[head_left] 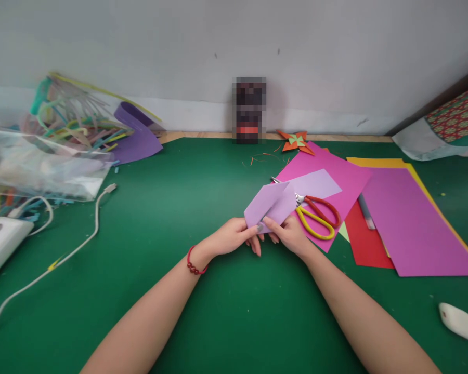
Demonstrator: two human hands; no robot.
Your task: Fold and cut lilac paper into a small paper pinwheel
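Hands pinching folded lilac paper (271,206)
Left hand (234,236) and right hand (290,235) grip its lower edge together, just beside the scissors (315,213) on the worktop (218,311).

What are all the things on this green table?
folded paper: one, lilac, held in both grips
scissors: one, red and yellow handles, on pink sheet
other sheets: several, purple, red, yellow, lilac, right side
paper star: one, orange and green, by wall
paper strips: many, mixed colours, far left
plastic bag: one, clear, left
cable: one, white, left
table: one, green, underneath
left grip: one, bare, red bracelet, pinching paper
right grip: one, bare, pinching paper
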